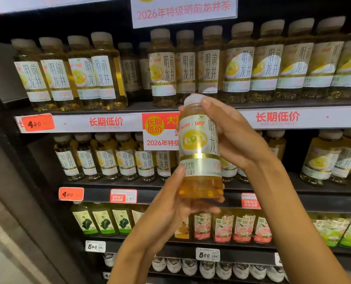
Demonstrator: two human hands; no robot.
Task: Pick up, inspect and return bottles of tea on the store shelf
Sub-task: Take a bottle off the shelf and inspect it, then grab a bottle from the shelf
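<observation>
Store shelves [191, 188] of tea rows fill the background. We hold one bottle [200, 152] upright before them, off the shelf. Our right hand [238, 140] wraps its upper label, fingers curled behind, thumb near the cap [194, 99]. Our left hand [170, 203] cups the base, thumb on the label. Risk, as we judge it: loosening either grip while turning it could let it slip.

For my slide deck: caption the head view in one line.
Both hands, left hand at the base and right hand near the cap, hold a tea bottle upright before stocked store shelves.
</observation>
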